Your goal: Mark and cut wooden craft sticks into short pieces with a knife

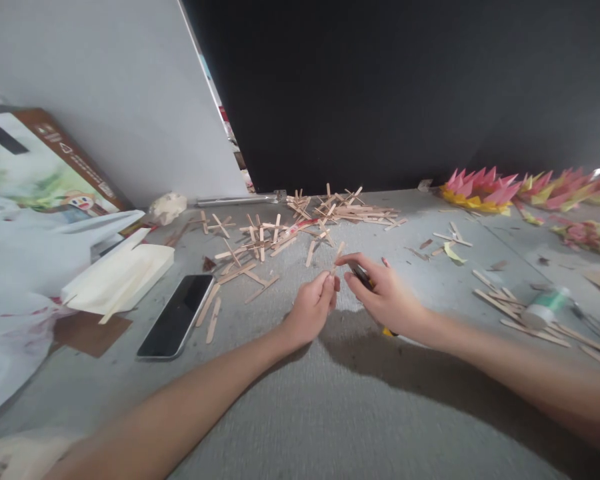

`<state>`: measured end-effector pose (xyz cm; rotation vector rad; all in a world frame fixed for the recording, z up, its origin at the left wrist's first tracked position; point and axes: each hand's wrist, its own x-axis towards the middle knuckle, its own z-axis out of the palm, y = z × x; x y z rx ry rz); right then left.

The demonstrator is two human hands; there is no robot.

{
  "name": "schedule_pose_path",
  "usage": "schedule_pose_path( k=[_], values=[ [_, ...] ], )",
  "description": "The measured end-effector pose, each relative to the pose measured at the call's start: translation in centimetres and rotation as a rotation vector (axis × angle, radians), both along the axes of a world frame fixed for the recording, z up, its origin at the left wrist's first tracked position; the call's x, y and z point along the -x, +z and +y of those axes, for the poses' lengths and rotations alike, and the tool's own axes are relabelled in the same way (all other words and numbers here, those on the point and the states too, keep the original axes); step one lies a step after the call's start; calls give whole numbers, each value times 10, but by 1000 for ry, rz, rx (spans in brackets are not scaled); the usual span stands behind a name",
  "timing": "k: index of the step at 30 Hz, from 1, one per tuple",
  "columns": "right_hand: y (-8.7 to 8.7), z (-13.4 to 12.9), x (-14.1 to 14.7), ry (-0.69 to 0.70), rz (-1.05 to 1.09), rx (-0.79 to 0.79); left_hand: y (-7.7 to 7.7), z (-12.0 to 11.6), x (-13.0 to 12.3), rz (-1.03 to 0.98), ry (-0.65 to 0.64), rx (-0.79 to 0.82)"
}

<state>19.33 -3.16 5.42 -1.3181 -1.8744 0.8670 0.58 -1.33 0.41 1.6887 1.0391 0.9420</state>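
My left hand (313, 308) is closed in a pinch around a small wooden craft stick (340, 250), whose upper end stands out above the fingertips. Close by on the right, my right hand (387, 293) wraps round a dark tool (363, 275). A yellow end (389, 331) shows below that palm; the tool's exact kind is hidden by the fingers. The right index finger reaches across to the stick, at or near touching it. Beyond both hands lies a loose heap of craft sticks (365, 212), some joined in crosses (260, 240).
A phone (177, 317) and a cream paper tray (145, 280) lie left, beside a pale plastic bag (25, 280). Pink and yellow paper flowers (480, 190) stand at the back right. Nearer are more sticks and a white-green roll or bottle (545, 308). A dark panel (380, 93) rises behind.
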Motion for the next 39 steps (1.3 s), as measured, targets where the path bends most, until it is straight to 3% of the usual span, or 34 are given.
schedule_pose_path(
  k=[10,16,23,27,32,39],
  values=[
    [-2,-4,0,83,-126,-98,0,0,-1,-59,49,8],
    [-8,2,-5,18,-188,-194,-2,0,-1,-78,4,17],
    [-13,4,-8,70,-363,-337,2,-1,1,-40,-7,-6],
    [-15,6,-11,8,-446,-389,3,-1,0,-38,-3,34],
    [-19,12,-13,-25,-393,-347,1,0,0,-31,-39,39],
    [-23,20,-16,39,-404,-355,1,0,1,-9,-109,49]
  ],
)
